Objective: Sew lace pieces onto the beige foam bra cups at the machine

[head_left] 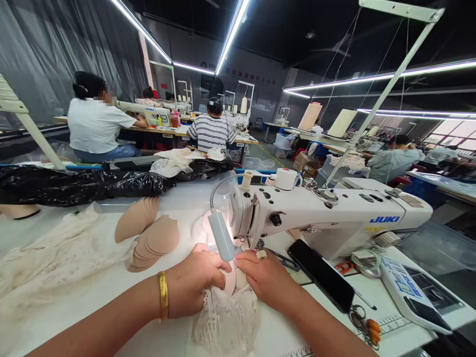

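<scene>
White semi-sheer lace piece (230, 322): one, with a smooth pale pink oval panel (229, 283) at its upper part; placed at the needle end of the long white JUKI sewing machine (334, 210), its loose, gathered end spread on the white tabletop (130, 322) in front of that end.

Head view, items by position from the sewing machine:

Left hand (193, 282), gold bracelet (163, 295) at wrist: just left of the needle end; fingers curled, grasping the lace piece beside the panel.

Right hand (269, 280), pale ring-like band (261, 255) on a finger: in front of the needle end; fingers extended, tips on the work; whether they pinch it cannot be told.

Grey cylindrical lamp (222, 235) on a bendable metal neck: left of the needle end, above the work, lit.

Beige rounded fabric cups (154, 243), two overlapping stacks: left of the machine.

Cream lace heap (67, 258): farther left.

Black plastic bag (74, 183): left, behind the heap.

Black smartphone (322, 275), white pen (365, 299) and key ring with orange charm (373, 331): in front of the machine.

Person in a white shirt (96, 126) and person in a striped shirt (211, 131): beyond the machine, left, seated.
</scene>
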`<state>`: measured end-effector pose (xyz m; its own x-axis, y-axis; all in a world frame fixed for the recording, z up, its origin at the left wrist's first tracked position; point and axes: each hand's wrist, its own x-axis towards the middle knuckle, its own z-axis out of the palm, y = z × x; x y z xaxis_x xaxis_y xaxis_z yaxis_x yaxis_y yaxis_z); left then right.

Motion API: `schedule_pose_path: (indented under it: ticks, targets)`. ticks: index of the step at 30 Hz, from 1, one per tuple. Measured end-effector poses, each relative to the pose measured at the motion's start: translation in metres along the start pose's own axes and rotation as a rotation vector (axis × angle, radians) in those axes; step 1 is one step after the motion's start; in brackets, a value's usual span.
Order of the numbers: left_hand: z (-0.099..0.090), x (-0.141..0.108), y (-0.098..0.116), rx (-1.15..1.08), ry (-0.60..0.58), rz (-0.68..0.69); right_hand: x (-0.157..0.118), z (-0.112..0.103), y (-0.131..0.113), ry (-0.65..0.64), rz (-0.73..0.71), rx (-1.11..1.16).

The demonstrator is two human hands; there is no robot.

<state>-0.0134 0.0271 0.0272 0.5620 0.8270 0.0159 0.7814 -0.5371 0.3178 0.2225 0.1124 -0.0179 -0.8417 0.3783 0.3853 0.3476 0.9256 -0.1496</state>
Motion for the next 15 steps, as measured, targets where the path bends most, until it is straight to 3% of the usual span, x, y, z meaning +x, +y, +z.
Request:
schedule_pose_path:
  ticks: [6,13,15]
  targets:
    - [-0.0085,0.0065,-0.0093,0.038,-0.024,-0.019,-0.0001,-0.0017,-0.0011,-0.028,-0.030,0.055]
    - [-0.0070,0.0066,-0.0003,0.145,-0.063,0.059,-0.0003,-0.0063,-0.0035,-0.062,-0.057,0.092]
    - [-0.0050,0.0056,0.0000,0.155,-0.008,0.059,-0.0008,-0.0062,-0.0029,-0.075,-0.049,0.086]
